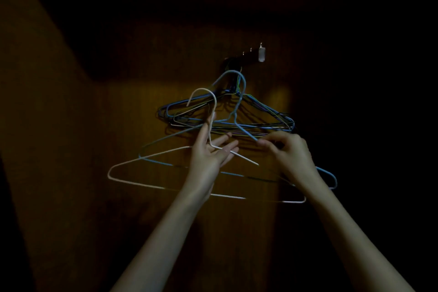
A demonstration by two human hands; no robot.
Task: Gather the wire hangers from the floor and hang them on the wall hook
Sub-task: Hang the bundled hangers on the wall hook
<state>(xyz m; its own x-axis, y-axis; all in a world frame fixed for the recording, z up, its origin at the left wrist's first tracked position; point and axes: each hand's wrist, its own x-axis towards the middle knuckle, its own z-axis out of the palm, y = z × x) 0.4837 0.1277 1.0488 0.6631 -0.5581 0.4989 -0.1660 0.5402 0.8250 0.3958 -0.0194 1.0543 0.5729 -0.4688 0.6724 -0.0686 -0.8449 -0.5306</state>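
White wire hanger [132,161] and blue wire hanger [237,92] are both up at the wall hook rack [246,58], both hands working in very dim light.

Left hand [211,152] is spread, fingers straight, with the white hanger's neck running across its palm and fingers, its hook just above the fingertips; right hand [286,152] has its fingers curled and pinching the blue hanger's shoulder wire, the blue hook reaching up near the dark end of the rack; the two hands sit close, side by side but not touching; a bundle of hung hangers [272,121] already dangles from the rack just behind them, against the brown wooden wall [71,149]; whether the blue hook has caught the rack, I cannot tell.
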